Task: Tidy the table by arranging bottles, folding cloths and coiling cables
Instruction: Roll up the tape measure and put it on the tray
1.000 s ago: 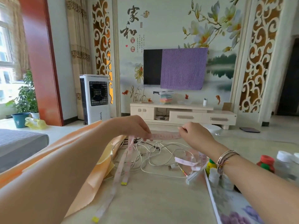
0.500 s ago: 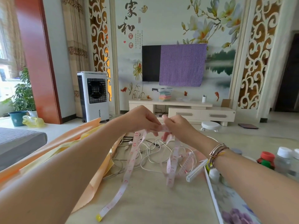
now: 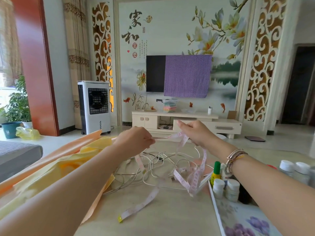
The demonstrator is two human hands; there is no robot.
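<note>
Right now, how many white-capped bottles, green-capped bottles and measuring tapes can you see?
white-capped bottles: 4
green-capped bottle: 1
measuring tape: 1
Total: 6

Pink tape measure (image 3: pixel 196 178) draped over tangled white cables (image 3: pixel 158 167), yellow cloth (image 3: pixel 71 169) left

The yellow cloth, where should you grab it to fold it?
Pinch the yellow cloth at its near loose edge by the table front, coming from the left; it lies crumpled under the left arm, away from the white cables, so probably nothing snags.
</note>
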